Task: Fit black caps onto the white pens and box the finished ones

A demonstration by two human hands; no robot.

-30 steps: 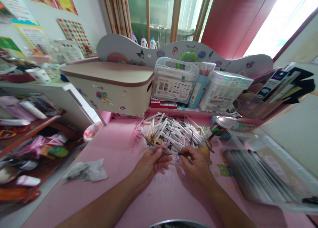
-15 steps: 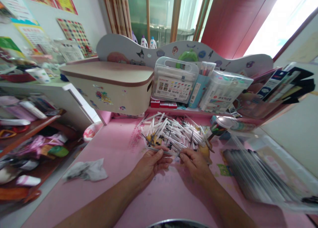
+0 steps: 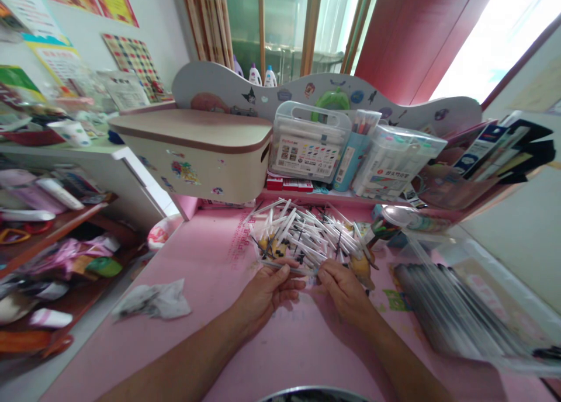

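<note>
My left hand (image 3: 270,286) pinches a thin pale tube (image 3: 293,270), like a pen barrel, between thumb and fingers. The tube lies roughly level and points toward my right hand (image 3: 342,286). My right thumb and fingertips are closed at its right end; whether they grip the tube or a small piece there is hidden. Just beyond both hands lies a loose pile of white tubes (image 3: 302,229) mixed with small black parts and thin dark sticks. To the right, a clear plastic box (image 3: 517,297) holds many dark-cored tubes (image 3: 451,308) lying side by side.
A crumpled white tissue (image 3: 153,300) lies on the pink desk (image 3: 210,332) at left. A round metal-rimmed container (image 3: 311,388) stands at the near edge. A lidded beige bin (image 3: 197,156), marker cases (image 3: 309,142) and a pen holder (image 3: 460,183) line the back shelf.
My right fingers have shifted very slightly and curled closer at the tube's right end. My left hand keeps its hold on the tube almost unmoved.
</note>
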